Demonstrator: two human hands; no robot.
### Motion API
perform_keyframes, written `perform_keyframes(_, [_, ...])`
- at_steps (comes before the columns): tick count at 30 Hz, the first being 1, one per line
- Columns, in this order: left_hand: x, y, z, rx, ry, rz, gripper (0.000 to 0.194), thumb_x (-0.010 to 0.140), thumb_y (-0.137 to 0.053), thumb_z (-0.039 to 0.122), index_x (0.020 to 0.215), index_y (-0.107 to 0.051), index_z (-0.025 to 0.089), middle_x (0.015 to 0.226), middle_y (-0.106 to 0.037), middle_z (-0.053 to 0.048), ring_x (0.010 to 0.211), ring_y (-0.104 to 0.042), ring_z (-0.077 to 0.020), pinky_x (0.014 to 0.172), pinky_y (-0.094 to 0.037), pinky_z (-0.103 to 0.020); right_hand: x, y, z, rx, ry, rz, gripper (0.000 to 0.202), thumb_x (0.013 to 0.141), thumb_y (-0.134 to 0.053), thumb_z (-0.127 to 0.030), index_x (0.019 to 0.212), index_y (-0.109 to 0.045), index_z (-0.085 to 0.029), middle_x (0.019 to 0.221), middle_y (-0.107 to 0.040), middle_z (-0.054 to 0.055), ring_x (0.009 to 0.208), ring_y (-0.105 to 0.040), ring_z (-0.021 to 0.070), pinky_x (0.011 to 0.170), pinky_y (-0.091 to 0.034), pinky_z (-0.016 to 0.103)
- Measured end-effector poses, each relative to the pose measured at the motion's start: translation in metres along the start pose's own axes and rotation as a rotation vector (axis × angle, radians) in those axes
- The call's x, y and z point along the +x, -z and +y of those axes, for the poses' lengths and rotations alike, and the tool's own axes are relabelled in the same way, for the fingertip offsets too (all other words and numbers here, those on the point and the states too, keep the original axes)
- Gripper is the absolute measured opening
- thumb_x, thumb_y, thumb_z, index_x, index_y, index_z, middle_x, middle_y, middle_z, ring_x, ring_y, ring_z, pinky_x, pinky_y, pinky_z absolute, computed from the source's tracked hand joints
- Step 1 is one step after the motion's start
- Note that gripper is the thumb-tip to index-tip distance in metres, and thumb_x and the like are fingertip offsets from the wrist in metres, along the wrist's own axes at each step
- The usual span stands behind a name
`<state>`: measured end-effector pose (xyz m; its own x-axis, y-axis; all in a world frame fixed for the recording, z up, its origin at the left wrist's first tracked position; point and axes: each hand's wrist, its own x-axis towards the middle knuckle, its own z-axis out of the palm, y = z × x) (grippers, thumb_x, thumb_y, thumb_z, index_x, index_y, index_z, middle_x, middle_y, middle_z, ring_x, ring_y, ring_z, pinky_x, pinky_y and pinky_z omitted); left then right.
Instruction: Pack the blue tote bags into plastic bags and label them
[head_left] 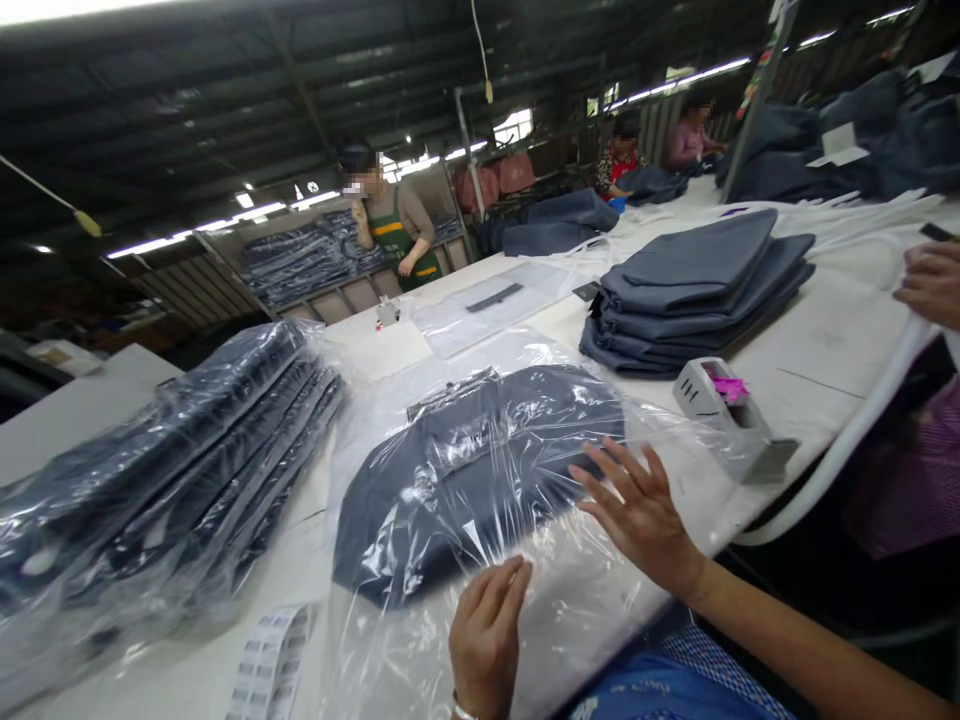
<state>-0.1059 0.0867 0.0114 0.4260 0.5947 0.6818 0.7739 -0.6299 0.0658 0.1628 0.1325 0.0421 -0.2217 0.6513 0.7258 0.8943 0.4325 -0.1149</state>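
Observation:
A dark blue-grey folded fabric piece [480, 480] with a rounded outline lies flat inside a clear plastic bag [577, 590] on the white table. My left hand [487, 635] is at the bag's near side, fingers pressed together on the film; creases run out from the fingertips. To its right, my right hand [641, 515] is spread open with its palm down, the fingertips over the bag beside the fabric's right end. From this angle I cannot tell how firmly the right fingers touch the film.
Bagged dark pieces [195, 470] are piled at left, near a strip of printed labels [270, 665]. Unbagged folded pieces [690, 290] are stacked at right behind a small box [716, 395]. Another person's hand [930, 282] is at the right edge; a co-worker [397, 230] stands across the table.

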Motion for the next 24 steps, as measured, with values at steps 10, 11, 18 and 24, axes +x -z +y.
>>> perform_keyframes(10, [-0.020,0.014,0.000,0.243,0.135,-0.039,0.054,0.087,-0.059,0.010,0.137,-0.051,0.028,0.140,-0.056,-0.008,0.128,-0.051,-0.0252,0.117,-0.028,-0.050,-0.045,0.025,0.073,-0.025,0.024,-0.132,0.028,0.093,-0.054,-0.011,0.106,-0.071,-0.029,0.096,-0.075,-0.003,0.094,-0.067,0.0179,0.114,-0.022,0.055])
perform_keyframes(11, [-0.019,0.017,-0.001,0.299,0.214,-0.048,0.059,0.087,-0.061,0.014,0.141,-0.045,0.029,0.146,-0.048,-0.010,0.135,-0.044,-0.0292,0.118,-0.022,-0.057,-0.049,0.028,0.075,-0.011,0.051,-0.149,0.028,0.093,-0.054,-0.011,0.106,-0.071,-0.029,0.097,-0.075,-0.002,0.095,-0.066,0.0176,0.113,-0.025,0.052])
perform_keyframes(18, [-0.054,0.046,-0.055,0.345,0.261,-0.066,0.068,0.087,-0.050,0.006,0.147,-0.033,0.033,0.148,-0.047,-0.007,0.137,-0.042,-0.0270,0.117,-0.028,-0.052,-0.063,0.036,0.065,0.075,0.057,-0.288,0.029,0.090,-0.052,-0.009,0.102,-0.073,-0.024,0.095,-0.075,0.003,0.087,-0.068,0.0159,0.086,-0.053,0.032])
perform_keyframes(24, [-0.078,0.071,-0.075,0.247,0.091,-0.141,0.061,0.088,-0.040,0.006,0.144,-0.041,0.031,0.132,-0.062,-0.001,0.112,-0.064,-0.0158,0.101,-0.050,-0.028,-0.010,0.068,0.033,0.203,0.066,-0.410,0.023,0.095,-0.052,-0.030,0.110,-0.070,-0.029,0.101,-0.075,0.000,0.086,-0.071,0.0165,0.075,-0.055,0.026])
